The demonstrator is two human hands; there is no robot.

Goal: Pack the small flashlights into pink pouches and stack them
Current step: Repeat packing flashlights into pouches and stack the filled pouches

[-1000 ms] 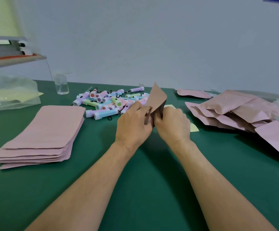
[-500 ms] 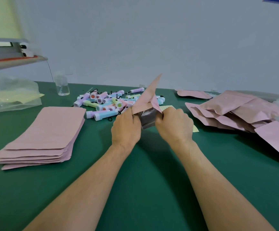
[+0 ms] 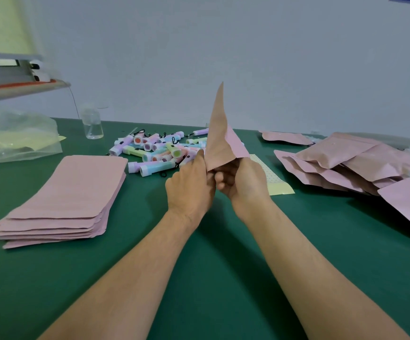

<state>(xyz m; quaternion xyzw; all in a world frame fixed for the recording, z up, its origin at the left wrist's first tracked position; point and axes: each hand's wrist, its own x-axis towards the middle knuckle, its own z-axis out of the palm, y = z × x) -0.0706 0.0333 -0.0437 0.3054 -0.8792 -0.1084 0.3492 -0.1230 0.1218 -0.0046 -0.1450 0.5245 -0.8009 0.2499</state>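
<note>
A pink pouch [image 3: 219, 141] stands tilted up above the green table [image 3: 211, 253], one corner pointing high. My left hand [image 3: 190, 185] pinches its lower left edge and my right hand [image 3: 244, 182] grips its lower right edge, fingers curled under the mouth. Behind the hands lies a heap of small pastel flashlights [image 3: 154, 153] with black cords. A neat stack of flat pink pouches [image 3: 69, 200] sits at the left. A loose pile of bulging pink pouches [image 3: 351, 165] lies at the right.
A yellow dotted sheet [image 3: 276, 185] lies under my right hand. A clear small bottle [image 3: 92, 123] stands at the back left, beside a crumpled clear plastic bag [image 3: 15, 138]. A shelf with a machine [image 3: 10, 77] overhangs the left corner. One more pink pouch [image 3: 284, 138] lies by the wall.
The pouch has swung up more upright and its top corner now points higher. Both hands have drawn closer together at its lower edge.
</note>
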